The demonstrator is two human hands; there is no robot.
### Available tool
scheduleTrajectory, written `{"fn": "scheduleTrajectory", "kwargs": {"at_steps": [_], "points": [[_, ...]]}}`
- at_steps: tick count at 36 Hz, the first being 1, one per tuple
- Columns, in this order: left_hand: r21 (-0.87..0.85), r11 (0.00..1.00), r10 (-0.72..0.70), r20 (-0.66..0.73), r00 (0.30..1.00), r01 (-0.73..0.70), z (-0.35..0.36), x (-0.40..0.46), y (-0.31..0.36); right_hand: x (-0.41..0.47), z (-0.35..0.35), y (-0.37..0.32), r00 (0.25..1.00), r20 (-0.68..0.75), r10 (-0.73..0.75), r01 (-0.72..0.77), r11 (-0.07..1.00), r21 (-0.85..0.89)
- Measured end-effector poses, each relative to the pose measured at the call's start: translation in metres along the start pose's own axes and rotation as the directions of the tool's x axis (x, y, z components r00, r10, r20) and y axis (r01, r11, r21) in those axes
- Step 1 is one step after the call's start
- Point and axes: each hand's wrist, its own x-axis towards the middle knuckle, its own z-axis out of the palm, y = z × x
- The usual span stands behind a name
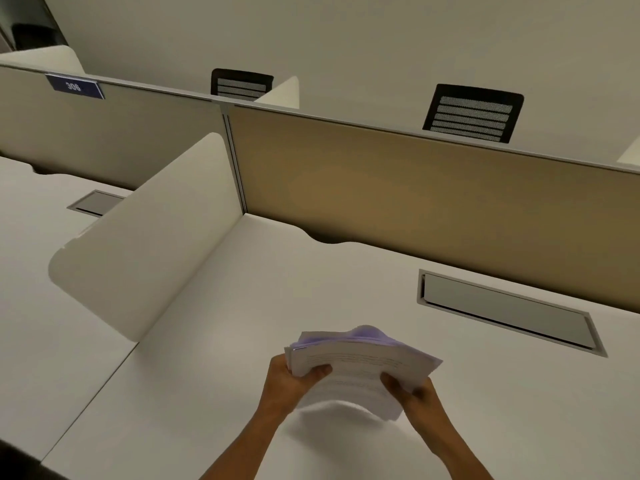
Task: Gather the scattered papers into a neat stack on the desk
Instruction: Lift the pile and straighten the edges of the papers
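From the head camera, both hands hold one bundle of papers (360, 368) above the white surface (214, 358), near its front edge. The left hand (291, 379) clamps the bundle's left end, thumb lying across the top sheet and the other fingers hidden beneath. The right hand (412, 393) grips the lower right part, thumb on top, fingers wrapped under. The two hands sit well apart, one at each side of the bundle.

The papers are tilted, with the far edge raised; the top sheet is white with faint printed lines, and some lilac sheets bulge up at the far edge. The edges are not flush: the corners fan out at the right. A soft shadow lies on the surface just under the bundle.

Further back on the surface, to the right, a grey cable hatch (509, 313) is set flush. A white side divider (145, 237) rises on the left, and a tan partition (415, 195) closes the back. Beyond it, two black mesh chair backs (472, 114) show, and a blue number plate (74, 86) hangs on the neighbouring panel.
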Motion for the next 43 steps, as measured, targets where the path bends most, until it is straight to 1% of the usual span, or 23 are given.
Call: {"fn": "scheduleTrajectory", "kwargs": {"at_steps": [3,8,13,18,23,27,31,34,36,40,43], "points": [[0.024,0.999,0.033,-0.02,0.999,-0.032,0.0,-0.001,0.001,-0.002,-0.002,-0.004,1.0,-0.004,-0.023,0.023,1.0,0.007],[0.047,0.999,0.019,-0.015,1.0,-0.018,0.004,-0.005,-0.007,-0.009,-0.006,0.005,0.999,-0.017,0.038,-0.038,0.999,0.018],[0.073,0.997,-0.037,0.047,0.998,0.033,0.005,-0.008,-0.015,-0.015,-0.013,0.012,0.998,-0.023,0.064,-0.064,0.998,-0.023],[0.104,0.992,-0.084,0.101,0.991,0.073,0.001,-0.006,-0.025,-0.016,-0.025,0.009,0.998,-0.037,0.057,-0.059,0.997,-0.048],[0.146,0.988,-0.071,0.193,0.979,0.043,0.008,-0.004,-0.027,-0.013,-0.026,0.016,0.995,-0.088,0.044,-0.047,0.998,-0.041],[0.094,0.993,-0.091,0.155,0.984,0.077,0.017,-0.006,-0.031,-0.012,-0.023,0.019,0.993,-0.109,0.038,-0.042,0.999,-0.035],[0.051,0.989,-0.146,0.146,0.978,0.14,0.022,-0.008,-0.025,-0.011,-0.024,0.018,0.987,-0.161,0.016,-0.016,1.0,-0.002],[0.047,0.986,-0.163,0.104,0.981,0.159,0.019,-0.009,-0.027,-0.01,-0.027,0.019,0.987,-0.157,0.024,-0.02,0.999,0.026],[0.055,0.987,-0.159,0.1,0.982,0.154,0.015,-0.009,-0.031,-0.01,-0.03,0.021,0.99,-0.137,0.038,-0.032,0.999,0.043],[0.122,0.988,-0.117,0.148,0.982,0.099,0.007,-0.005,-0.025,-0.009,-0.033,0.018,0.996,-0.087,0.029,-0.024,0.998,0.055],[0.108,0.993,-0.055,0.149,0.987,0.039,0.005,0.003,-0.013,-0.009,-0.035,0.015,0.997,-0.08,0.021,-0.017,0.999,0.041]]}}
